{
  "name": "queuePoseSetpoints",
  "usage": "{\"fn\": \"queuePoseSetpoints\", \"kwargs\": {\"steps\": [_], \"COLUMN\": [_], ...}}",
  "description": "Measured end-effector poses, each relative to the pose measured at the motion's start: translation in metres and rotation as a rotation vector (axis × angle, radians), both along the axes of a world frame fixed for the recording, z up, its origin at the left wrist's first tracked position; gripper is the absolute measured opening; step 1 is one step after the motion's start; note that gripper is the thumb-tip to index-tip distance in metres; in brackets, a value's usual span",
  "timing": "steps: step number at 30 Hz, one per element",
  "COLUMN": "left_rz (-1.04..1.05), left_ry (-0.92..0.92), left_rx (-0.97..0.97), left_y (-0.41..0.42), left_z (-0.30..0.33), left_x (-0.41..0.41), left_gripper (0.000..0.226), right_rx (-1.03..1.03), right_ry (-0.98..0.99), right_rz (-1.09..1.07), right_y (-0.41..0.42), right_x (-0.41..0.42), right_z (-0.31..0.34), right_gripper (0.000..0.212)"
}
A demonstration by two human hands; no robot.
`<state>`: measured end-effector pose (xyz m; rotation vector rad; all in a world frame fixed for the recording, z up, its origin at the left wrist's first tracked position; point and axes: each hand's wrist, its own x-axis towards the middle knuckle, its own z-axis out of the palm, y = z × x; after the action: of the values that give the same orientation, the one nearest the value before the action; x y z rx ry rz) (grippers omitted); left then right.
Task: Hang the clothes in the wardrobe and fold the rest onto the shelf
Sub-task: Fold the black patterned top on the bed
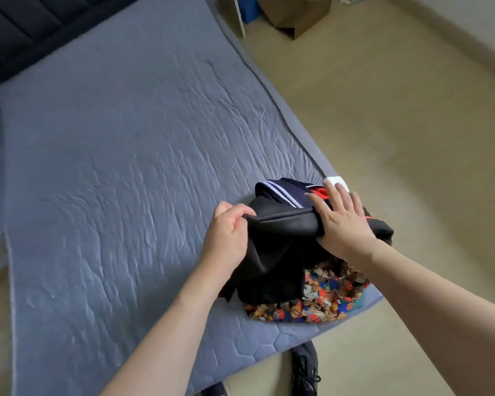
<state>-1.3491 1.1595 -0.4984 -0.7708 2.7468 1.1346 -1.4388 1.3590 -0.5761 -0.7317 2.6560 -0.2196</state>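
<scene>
A heap of clothes lies at the near right corner of the grey-blue mattress (pixel 120 155). On top is a black garment (pixel 275 252). My left hand (pixel 229 232) pinches its upper hem at the left end. My right hand (pixel 340 221) lies over the hem's right end with fingers spread and the thumb hooked under the fabric. Behind the black garment are a dark navy piece with white stripes (pixel 280 192), a bit of red fabric (pixel 320 192) and something white (pixel 336 181). Under the heap lies a colourful bear-print cloth (pixel 320 301).
A dark padded headboard (pixel 26 32) runs along the far left. Beige floor (pixel 397 124) lies to the right. Cardboard boxes (pixel 297 15) and a white panel (pixel 239 15) stand at the top. A black shoe (pixel 305 367) sits on the floor by the mattress corner.
</scene>
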Motion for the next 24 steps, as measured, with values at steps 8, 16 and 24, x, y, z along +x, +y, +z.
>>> {"fn": "queuePoseSetpoints", "kwargs": {"steps": [8,16,24], "left_rz": [0.283,0.587,0.743], "left_ry": [0.21,0.347,0.196], "left_rx": [-0.084,-0.452,-0.64], "left_y": [-0.078,-0.173,-0.27], "left_z": [0.132,0.211,0.249], "left_x": [0.041,0.163,0.323], "left_gripper": [0.039,0.043,0.039], "right_rx": [-0.117,-0.135,-0.205], "right_ry": [-0.142,-0.503,-0.546], "right_rz": [0.078,0.145,0.191], "right_y": [-0.092,-0.182,-0.296], "right_x": [0.026,0.094,0.208], "right_z": [0.132,0.241,0.327], "right_gripper": [0.026,0.028,0.042]}}
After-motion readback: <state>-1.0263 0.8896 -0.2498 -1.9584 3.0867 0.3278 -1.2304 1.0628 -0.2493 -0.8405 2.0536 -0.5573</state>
